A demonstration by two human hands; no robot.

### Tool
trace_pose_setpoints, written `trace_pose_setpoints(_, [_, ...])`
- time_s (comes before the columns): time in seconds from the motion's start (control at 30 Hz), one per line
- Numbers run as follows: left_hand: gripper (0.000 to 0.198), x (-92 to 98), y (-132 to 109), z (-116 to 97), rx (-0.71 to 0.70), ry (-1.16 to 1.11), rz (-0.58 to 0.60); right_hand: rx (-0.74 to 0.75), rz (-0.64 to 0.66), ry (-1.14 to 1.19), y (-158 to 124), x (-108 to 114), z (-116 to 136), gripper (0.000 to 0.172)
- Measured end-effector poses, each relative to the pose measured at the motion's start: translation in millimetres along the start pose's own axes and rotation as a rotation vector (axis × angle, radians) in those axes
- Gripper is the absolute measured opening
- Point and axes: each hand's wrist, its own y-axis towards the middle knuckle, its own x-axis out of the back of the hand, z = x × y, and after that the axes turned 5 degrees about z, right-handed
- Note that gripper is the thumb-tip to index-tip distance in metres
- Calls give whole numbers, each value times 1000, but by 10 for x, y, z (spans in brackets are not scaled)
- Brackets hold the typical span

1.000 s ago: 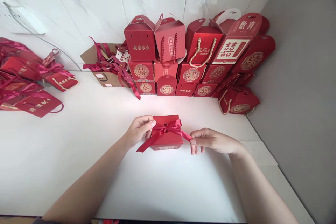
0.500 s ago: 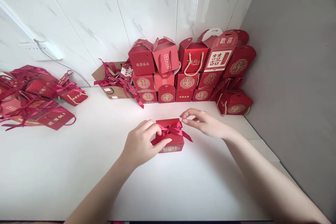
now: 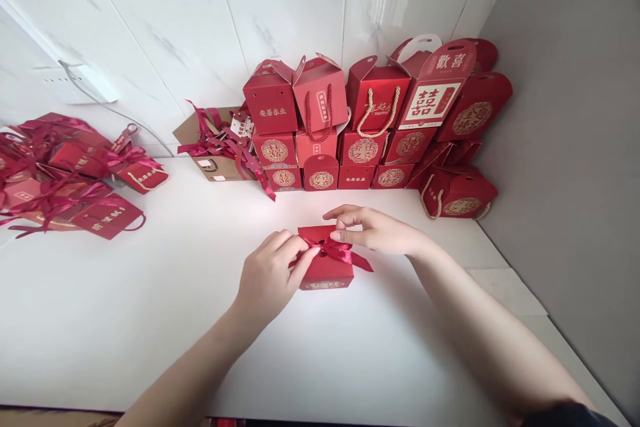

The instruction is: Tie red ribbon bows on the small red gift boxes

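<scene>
A small red gift box [image 3: 327, 270] stands on the white table [image 3: 150, 320] in front of me, with a dark red satin ribbon [image 3: 345, 253] tied in a bow on its top. My left hand [image 3: 270, 277] rests against the box's left side, its thumb and forefinger pinching the bow's left part. My right hand [image 3: 373, 230] reaches over the back of the box and pinches the ribbon near the knot. One ribbon tail hangs off to the right.
A stack of red gift boxes and bags [image 3: 370, 127] lines the tiled wall at the back. A cardboard box of red ribbons [image 3: 220, 147] sits left of it. More flat red bags with ribbons [image 3: 65, 173] lie at the far left. A grey wall [image 3: 575, 147] bounds the right.
My hands left the ribbon tails they were pulling outward and came in onto the bow: the left now pinches at the knot, the right moved to the top of the box.
</scene>
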Motion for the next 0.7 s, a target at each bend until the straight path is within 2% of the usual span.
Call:
trace_pose_setpoints(0.13, [39,34,34,6,226,-304,135,-11,28,19,4,50,-14,37])
trace_pose_setpoints(0.23, [46,60,58,24,339,-499,237,30,53,67,11,67,-32,36])
trace_pose_setpoints(0.33, [47,87,79,34,425,-625,334,96,70,155,24,61,-45,33])
trace_pose_setpoints(0.43, [39,109,97,34,517,-668,457,95,126,226,38,44,-53,32])
trace_pose_setpoints(0.57, [36,125,118,46,535,-671,575,92,175,246,50,33,-63,37])
trace_pose_setpoints(0.7, [39,131,135,97,507,-721,611,65,147,237,63,37,-82,40])
